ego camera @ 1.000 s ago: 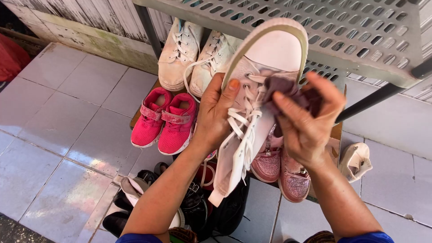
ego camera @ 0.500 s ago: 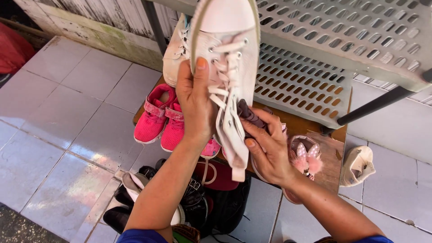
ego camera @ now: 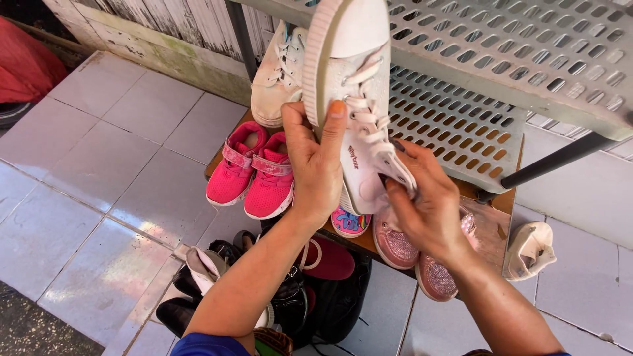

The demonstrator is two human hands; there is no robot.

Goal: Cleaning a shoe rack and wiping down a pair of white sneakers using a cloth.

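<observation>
The left hand [ego camera: 315,161] is wrapped around the side of a white lace-up sneaker [ego camera: 353,99], thumb pressed along its rubber edge, holding it up toe-first in front of the grey perforated metal shelf [ego camera: 501,46]. The right hand [ego camera: 427,204] is closed on the shoe's heel end — whether it has anything else tucked in its grip, I cannot tell. Below, on the wooden board [ego camera: 488,217], a pair of bright pink children's shoes [ego camera: 254,173] sits near the left edge, glittery pink shoes [ego camera: 415,260] at the front edge, and a worn white pair [ego camera: 280,72] at the back. Dark shoes [ego camera: 290,296] are heaped on the tiled floor [ego camera: 99,165].
</observation>
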